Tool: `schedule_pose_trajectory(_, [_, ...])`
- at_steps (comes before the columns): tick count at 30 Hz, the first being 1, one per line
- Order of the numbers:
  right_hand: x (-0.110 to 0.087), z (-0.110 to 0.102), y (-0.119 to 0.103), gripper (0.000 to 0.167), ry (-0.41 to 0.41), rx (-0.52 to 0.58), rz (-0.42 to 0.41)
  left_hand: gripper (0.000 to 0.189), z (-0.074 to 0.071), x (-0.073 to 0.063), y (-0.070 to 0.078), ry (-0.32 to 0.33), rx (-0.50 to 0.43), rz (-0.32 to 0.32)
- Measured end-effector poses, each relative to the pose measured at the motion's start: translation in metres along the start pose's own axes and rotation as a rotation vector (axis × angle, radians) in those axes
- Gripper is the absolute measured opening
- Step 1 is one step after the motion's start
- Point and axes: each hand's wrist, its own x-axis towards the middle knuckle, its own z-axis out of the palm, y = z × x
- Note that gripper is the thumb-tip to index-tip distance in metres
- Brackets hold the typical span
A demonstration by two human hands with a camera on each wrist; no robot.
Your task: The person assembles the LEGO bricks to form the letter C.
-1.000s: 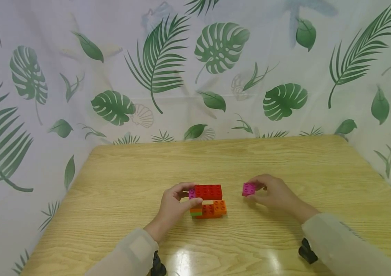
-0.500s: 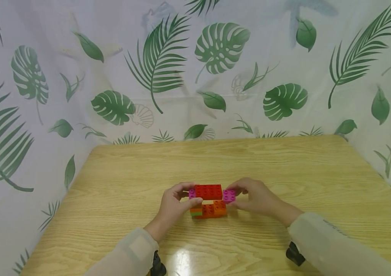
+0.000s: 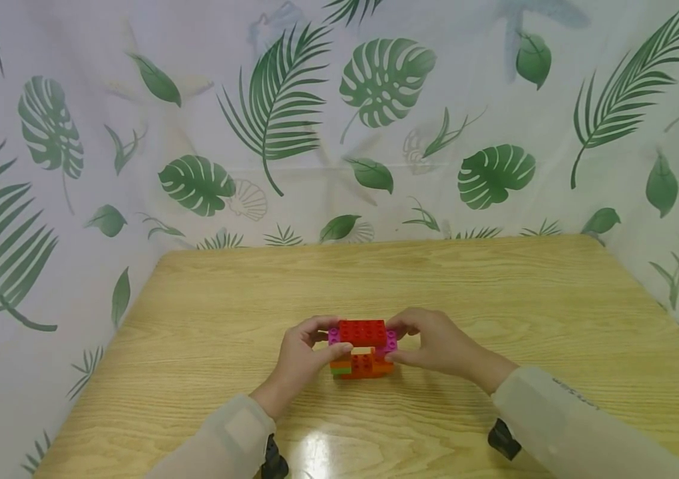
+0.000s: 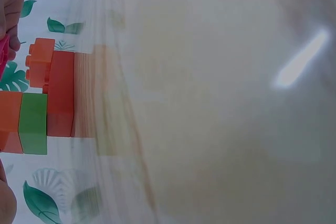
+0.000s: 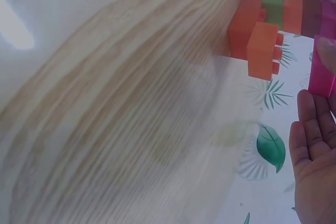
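Note:
A built group of toy building bricks stands on the table. Its left stack has a green brick, an orange one above it and a magenta brick near the top. My left hand grips this stack, thumb in front and fingers behind. A long red brick lies across the top. Low on the right, an orange brick sits on the red-orange base brick. Between thumb and fingers, my right hand pinches another magenta brick at the red brick's right end; a gap separates it from the orange brick.
The wooden table extends around the bricks on all sides. Behind it hangs a white cloth with green leaf prints. Dark wrist devices show under both sleeves, such as the one on the right.
My right hand has carried its magenta brick leftward, from well apart to the red brick's right end. The left hand keeps its grip on the left stack.

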Motion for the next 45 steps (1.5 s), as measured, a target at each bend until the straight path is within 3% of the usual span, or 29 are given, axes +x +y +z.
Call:
schedule_pose_trajectory(11, [0.000, 0.000, -0.003, 0.036, 0.068, 0.008, -0.053, 0.036, 0.000, 0.001, 0.001, -0.005, 0.055, 0.070])
schedule_pose_trajectory(19, [-0.002, 0.004, -0.001, 0.038, 0.104, 0.026, -0.046, 0.037, 0.001, 0.002, 0.000, -0.008, 0.125, 0.198])
schedule_pose_trajectory(25, [-0.003, 0.007, -0.001, 0.039, 0.121, 0.036, -0.016, 0.036, 0.000, 0.002, 0.003, -0.018, 0.140, 0.195])
schedule_pose_trajectory(45, [-0.006, 0.009, 0.001, 0.035, 0.173, 0.122, -0.043, 0.036, -0.001, 0.002, 0.001, -0.034, 0.141, 0.246])
